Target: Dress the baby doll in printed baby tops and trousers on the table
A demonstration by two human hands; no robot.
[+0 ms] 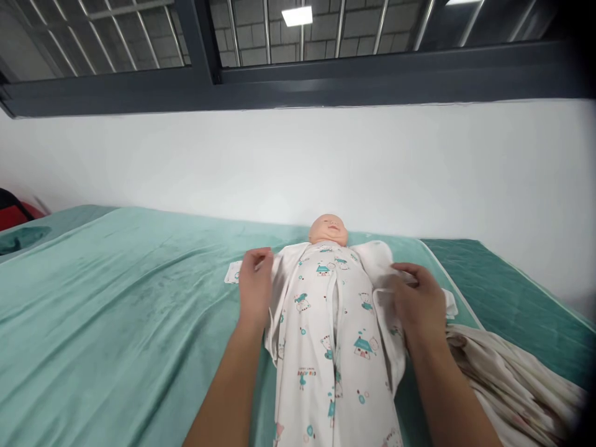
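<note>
A baby doll lies on its back on a green blanket, head toward the wall. It wears a white printed garment with small teal pictures. My left hand rests on the doll's left-side sleeve, fingers curled over the cloth edge. My right hand lies on the other sleeve and side flap, fingers bent and pressing the fabric, slightly blurred.
A pile of cream cloth lies at the right beside the doll. A darker green cover spreads to the right. A white wall and dark window frame stand behind. Something red shows at far left.
</note>
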